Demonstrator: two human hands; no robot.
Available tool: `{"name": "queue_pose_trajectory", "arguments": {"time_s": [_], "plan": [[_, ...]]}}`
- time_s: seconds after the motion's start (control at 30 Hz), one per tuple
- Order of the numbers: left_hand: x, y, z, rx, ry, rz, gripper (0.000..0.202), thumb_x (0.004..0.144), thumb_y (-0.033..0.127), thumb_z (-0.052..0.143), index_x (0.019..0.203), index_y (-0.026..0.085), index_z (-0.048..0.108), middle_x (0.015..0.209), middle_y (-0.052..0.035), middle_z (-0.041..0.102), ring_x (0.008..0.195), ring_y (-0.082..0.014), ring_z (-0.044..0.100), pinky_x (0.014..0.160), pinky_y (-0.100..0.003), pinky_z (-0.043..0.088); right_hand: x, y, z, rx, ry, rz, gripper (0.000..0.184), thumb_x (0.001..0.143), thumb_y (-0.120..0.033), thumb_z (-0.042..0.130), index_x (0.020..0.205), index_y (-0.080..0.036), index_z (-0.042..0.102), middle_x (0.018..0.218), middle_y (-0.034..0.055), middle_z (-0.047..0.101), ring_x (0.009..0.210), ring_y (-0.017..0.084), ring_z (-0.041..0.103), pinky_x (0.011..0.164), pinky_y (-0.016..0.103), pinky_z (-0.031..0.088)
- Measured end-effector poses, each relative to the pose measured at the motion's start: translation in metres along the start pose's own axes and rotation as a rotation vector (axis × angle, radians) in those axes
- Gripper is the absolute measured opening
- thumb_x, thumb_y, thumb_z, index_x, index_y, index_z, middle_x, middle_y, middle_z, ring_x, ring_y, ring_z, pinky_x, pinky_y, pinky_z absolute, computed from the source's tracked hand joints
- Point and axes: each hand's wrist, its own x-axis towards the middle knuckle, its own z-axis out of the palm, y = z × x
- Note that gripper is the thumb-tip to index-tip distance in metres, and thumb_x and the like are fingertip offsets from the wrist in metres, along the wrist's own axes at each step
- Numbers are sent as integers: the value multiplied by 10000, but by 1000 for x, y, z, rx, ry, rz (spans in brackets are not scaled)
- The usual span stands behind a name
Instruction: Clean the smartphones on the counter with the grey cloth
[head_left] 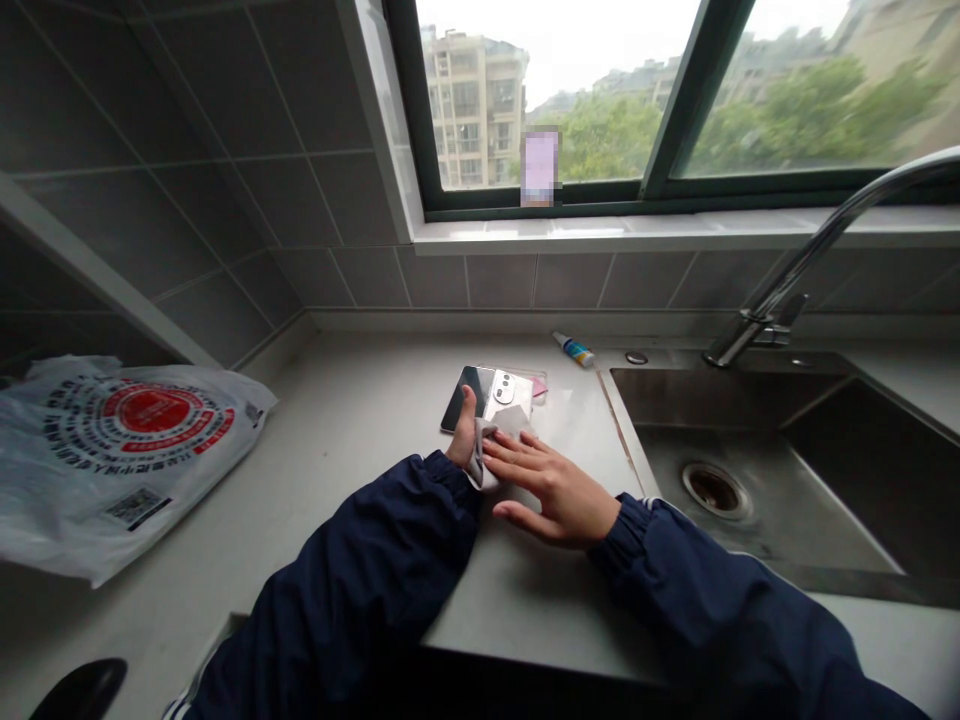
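Note:
My left hand [463,436] is curled on a silver phone [510,391] lying camera side up on the grey counter [360,430]; its thumb reaches up beside a second, dark phone [466,395] lying alongside. A grey cloth [504,424] is bunched between the two hands, over the near end of the silver phone. My right hand [551,488] lies flat on the counter with fingers stretched out, fingertips touching the cloth. Both arms are in dark blue sleeves.
A steel sink [757,470] with a curved tap [795,270] lies to the right. A small tube [574,349] rests at the back by the tiled wall. A white plastic bag with red print [112,450] sits at the left. A window sill [675,230] runs behind.

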Motion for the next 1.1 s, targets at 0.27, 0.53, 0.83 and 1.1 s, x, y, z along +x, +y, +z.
{"name": "queue_pose_trajectory", "arguments": {"time_s": [0.27,0.53,0.83,1.1], "plan": [[-3,-1,7,-27,-53,-5,1102,935,860,143,1474,-11,551,1062,-232,778,979,-308,770,1069,-441,520,2,7,8,-149,38,132,603,1076,-408,506,1617,-154,426,1647,182,430,1560,341,373,1247,637,337],[10,-10,-8,-7,-181,53,984,997,780,185,1627,42,348,1406,-229,663,1366,-316,606,1265,-448,302,-4,23,23,-249,89,327,831,1065,-571,452,1679,-61,224,1720,242,203,1609,382,219,1234,658,326],[6,-7,-12,316,-298,-36,950,976,809,148,1562,149,498,1319,-202,716,1224,-384,692,1067,-531,510,-6,36,17,-261,268,446,806,1084,-560,397,1703,-111,143,1732,236,203,1625,367,168,1250,661,283],[7,-9,-20,507,-341,-4,1026,843,935,379,1594,240,466,1139,-172,774,783,-323,759,749,-452,589,-6,37,10,-239,312,422,805,1081,-533,435,1715,-191,75,1747,193,212,1633,351,143,1261,656,261]]}}
